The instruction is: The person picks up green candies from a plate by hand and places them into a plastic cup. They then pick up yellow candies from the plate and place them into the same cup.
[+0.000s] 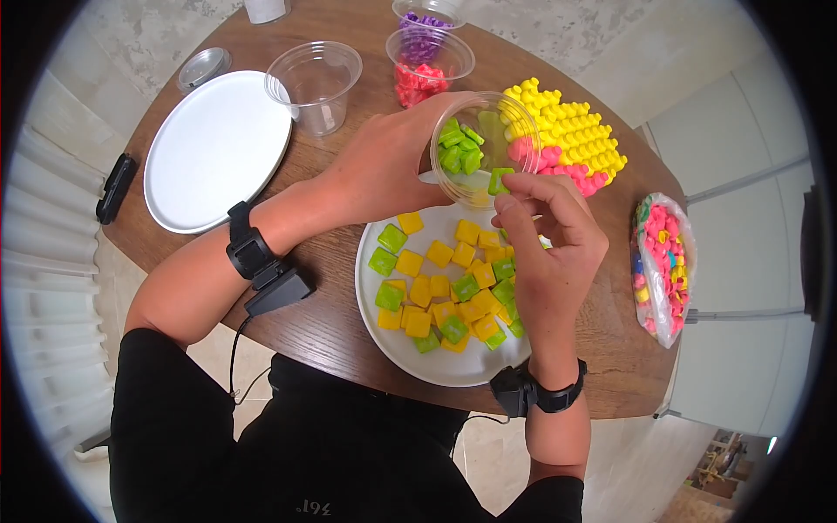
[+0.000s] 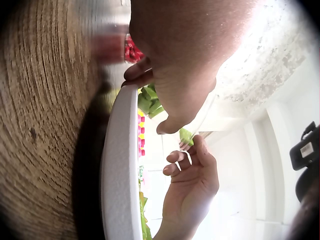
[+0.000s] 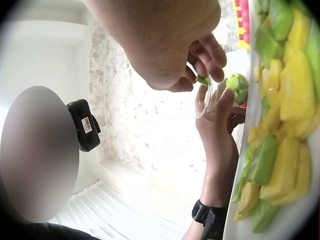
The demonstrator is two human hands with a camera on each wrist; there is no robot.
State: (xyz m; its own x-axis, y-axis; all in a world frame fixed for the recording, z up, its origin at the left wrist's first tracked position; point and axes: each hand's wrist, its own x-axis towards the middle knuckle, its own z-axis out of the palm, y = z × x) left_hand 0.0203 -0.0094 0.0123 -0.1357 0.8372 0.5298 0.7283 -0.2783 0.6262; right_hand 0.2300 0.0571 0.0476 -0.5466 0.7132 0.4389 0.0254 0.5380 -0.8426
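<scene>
Black shirt cloth [image 1: 288,436] lies nearest the head camera, at six o'clock. Above the table, the left hand [image 1: 392,161] grips a clear plastic cup [image 1: 495,126], its fingers and thumb curved round the wall; how close together all its fingers lie, I cannot tell. Glossy lime-green pieces [image 1: 460,146] sit inside. At the cup's five o'clock edge, the right hand [image 1: 558,235] pinches a lime-green square piece [image 1: 499,180] between thumb and index finger, its other fingers loosely bent.

Below both hands is a round white plate [image 1: 449,372] with a low rim, holding scattered golden-yellow squares [image 1: 418,322] and lime-green squares [image 1: 390,296], some overlapping.

Around the head view, a plain white plate [image 1: 218,152] lies at ten o'clock and a second clear cup [image 1: 314,83] stands at eleven. At twelve, one cup holds red pieces [image 1: 421,83], with purple pieces [image 1: 425,39] in another behind it. Rows of knobbed yellow and pink plastic pieces [image 1: 571,131] lie between one and two; a clear bag of multicoloured pieces [image 1: 667,270] lies at three.
</scene>
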